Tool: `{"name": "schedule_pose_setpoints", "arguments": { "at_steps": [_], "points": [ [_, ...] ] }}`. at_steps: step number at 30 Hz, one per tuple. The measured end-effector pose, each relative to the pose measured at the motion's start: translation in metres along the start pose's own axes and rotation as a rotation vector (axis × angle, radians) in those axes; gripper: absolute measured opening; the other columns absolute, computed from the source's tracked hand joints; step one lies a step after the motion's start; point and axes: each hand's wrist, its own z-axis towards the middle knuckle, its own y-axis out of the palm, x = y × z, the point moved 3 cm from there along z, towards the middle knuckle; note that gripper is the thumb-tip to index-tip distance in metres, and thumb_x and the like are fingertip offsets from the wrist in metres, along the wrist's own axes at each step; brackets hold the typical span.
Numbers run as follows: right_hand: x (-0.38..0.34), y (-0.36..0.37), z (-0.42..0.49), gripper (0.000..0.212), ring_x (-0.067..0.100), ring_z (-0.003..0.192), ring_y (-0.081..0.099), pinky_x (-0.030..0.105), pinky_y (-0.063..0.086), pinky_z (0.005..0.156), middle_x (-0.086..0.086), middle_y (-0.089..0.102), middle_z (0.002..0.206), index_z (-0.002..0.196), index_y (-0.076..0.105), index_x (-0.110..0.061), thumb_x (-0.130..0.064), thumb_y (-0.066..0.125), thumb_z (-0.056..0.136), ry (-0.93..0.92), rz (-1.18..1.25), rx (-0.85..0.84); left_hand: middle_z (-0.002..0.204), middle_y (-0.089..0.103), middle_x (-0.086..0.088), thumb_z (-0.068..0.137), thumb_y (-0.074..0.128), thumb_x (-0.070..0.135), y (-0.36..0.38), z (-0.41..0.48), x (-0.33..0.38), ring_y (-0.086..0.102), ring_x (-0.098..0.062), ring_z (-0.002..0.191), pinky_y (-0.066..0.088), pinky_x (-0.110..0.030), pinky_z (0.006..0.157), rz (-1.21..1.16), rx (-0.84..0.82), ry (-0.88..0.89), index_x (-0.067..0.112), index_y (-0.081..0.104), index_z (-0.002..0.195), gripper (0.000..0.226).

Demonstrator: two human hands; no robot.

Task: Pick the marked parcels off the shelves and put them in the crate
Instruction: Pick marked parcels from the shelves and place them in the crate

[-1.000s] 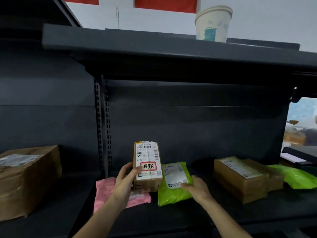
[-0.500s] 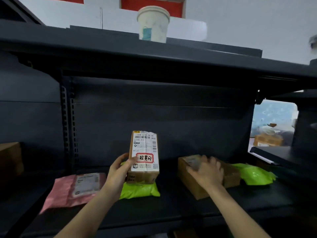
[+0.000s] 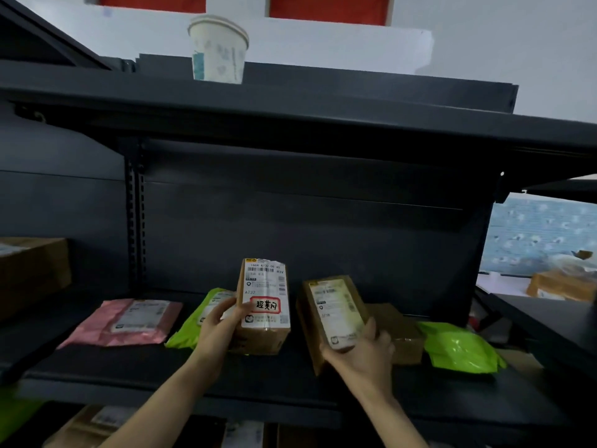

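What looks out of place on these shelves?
A paper cup stands on the top shelf, the only thing in view that is not a parcel. The parcels below lie at loose angles, but none looks torn or crushed.

Left hand (image 3: 219, 328) grips upright marked box (image 3: 263, 305), red-outlined label facing camera; right hand (image 3: 361, 350) holds tilted second box (image 3: 332, 315) just beside it; pink mailer (image 3: 129, 321) lies left of both hands; green mailer (image 3: 458, 345) right; paper cup (image 3: 218, 48) above.
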Motion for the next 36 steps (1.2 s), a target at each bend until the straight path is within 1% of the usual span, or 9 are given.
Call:
{"name": "schedule_pose_setpoints", "arguments": {
  "at_steps": [4,8,12,14,21,23,27,33,36],
  "points": [
    [0.006,0.010,-0.010,0.119,0.028,0.133,0.021,0.038,0.033,0.108,0.013,0.020,0.144,0.148,0.004,-0.010,-0.056,0.074,0.064,-0.027,0.112,0.049,0.109,0.069,-0.010,0.078,0.068,0.033,0.002,0.000,0.001,0.067,-0.028,0.098,0.053,-0.036,0.070,0.013,0.005,-0.003,0.017,0.055,0.127,0.054],
    [-0.007,0.013,-0.004,0.115,0.030,0.132,0.022,0.038,0.036,0.105,0.015,0.022,0.142,0.147,0.008,-0.010,-0.058,0.073,0.065,-0.019,0.086,0.026,0.111,0.069,-0.010,0.069,0.071,0.041,-0.001,-0.002,0.004,0.066,-0.030,0.099,0.053,-0.036,0.068,0.020,-0.002,-0.009,0.019,0.054,0.129,0.066],
    [-0.036,0.022,0.008,0.111,0.031,0.123,0.031,0.036,0.042,0.093,0.015,0.028,0.135,0.144,0.016,-0.009,-0.064,0.069,0.063,0.030,0.016,-0.081,0.109,0.070,-0.010,0.083,0.065,0.028,-0.014,-0.001,0.011,0.066,-0.027,0.098,0.053,-0.036,0.071,-0.004,-0.013,0.015,0.018,0.058,0.122,0.041],
    [-0.051,0.029,0.014,0.108,0.031,0.122,0.032,0.034,0.042,0.091,0.015,0.030,0.135,0.143,0.021,-0.009,-0.066,0.067,0.063,0.070,-0.029,-0.123,0.108,0.070,-0.011,0.084,0.063,0.027,-0.022,0.000,0.015,0.066,-0.027,0.097,0.052,-0.035,0.069,-0.013,-0.022,0.013,0.015,0.057,0.123,0.041],
    [-0.070,0.046,0.009,0.090,0.032,0.125,0.033,0.040,0.038,0.097,0.014,0.033,0.137,0.142,0.029,-0.021,-0.079,0.043,0.073,-0.014,-0.113,-0.201,0.102,0.070,-0.012,0.087,0.060,0.025,-0.028,0.004,0.027,0.065,-0.025,0.090,0.049,-0.033,0.066,-0.053,-0.052,0.013,0.010,0.058,0.120,0.036],
    [-0.063,0.037,0.007,0.080,0.031,0.126,0.034,0.040,0.037,0.099,0.013,0.034,0.139,0.141,0.030,-0.024,-0.072,0.043,0.079,-0.063,-0.087,-0.136,0.105,0.069,-0.013,0.086,0.060,0.026,-0.024,0.006,0.034,0.064,-0.025,0.091,0.049,-0.033,0.067,-0.057,-0.057,0.022,0.009,0.059,0.120,0.038],
    [-0.037,0.005,0.012,0.068,0.028,0.128,0.035,0.037,0.036,0.101,0.012,0.035,0.143,0.142,0.034,-0.016,-0.058,0.042,0.089,-0.109,-0.099,0.026,0.107,0.070,-0.014,0.085,0.061,0.026,0.000,0.007,0.051,0.064,-0.028,0.095,0.049,-0.038,0.076,-0.073,-0.097,0.048,0.010,0.060,0.119,0.038],
    [0.024,-0.038,0.028,0.052,0.032,0.115,0.048,0.033,0.038,0.096,0.015,0.053,0.125,0.126,0.052,-0.011,-0.046,0.052,0.087,-0.024,-0.188,0.153,0.106,0.072,-0.013,0.066,0.071,0.032,0.069,-0.009,0.039,0.068,-0.028,0.100,0.053,-0.040,0.082,-0.111,-0.236,0.001,0.009,0.058,0.122,0.062],
    [0.057,-0.054,0.036,0.049,0.032,0.112,0.049,0.033,0.039,0.095,0.014,0.055,0.121,0.124,0.054,-0.013,-0.043,0.056,0.085,0.005,-0.202,0.164,0.097,0.075,-0.008,0.070,0.070,0.029,0.104,-0.015,0.021,0.072,-0.022,0.088,0.054,-0.038,0.075,-0.113,-0.244,-0.025,0.012,0.059,0.121,0.054]
  ]
}}
